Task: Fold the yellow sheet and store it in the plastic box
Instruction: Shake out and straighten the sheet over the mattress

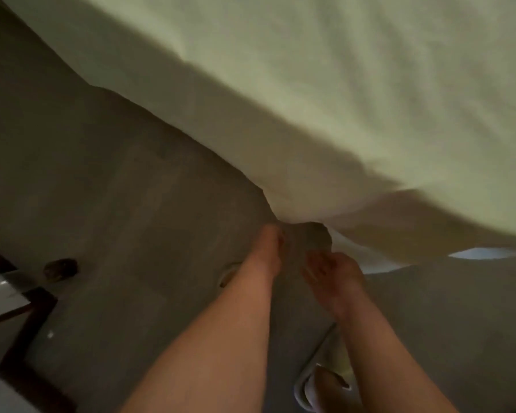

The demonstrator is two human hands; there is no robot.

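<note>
The pale yellow sheet (325,93) spreads across the upper right of the head view and hangs over the edge toward the grey floor. My left hand (270,248) reaches to the sheet's lowest corner and pinches it. Just right of it, my right hand (331,272) is below that corner with its fingers loosely spread, holding nothing that I can see. The picture is blurred. No plastic box shows.
Grey floor (116,189) fills the left and bottom. A dark wooden frame (27,323) with a pale surface stands at the lower left. A small dark object (60,268) lies on the floor. My foot in a light slipper (322,386) is at the bottom.
</note>
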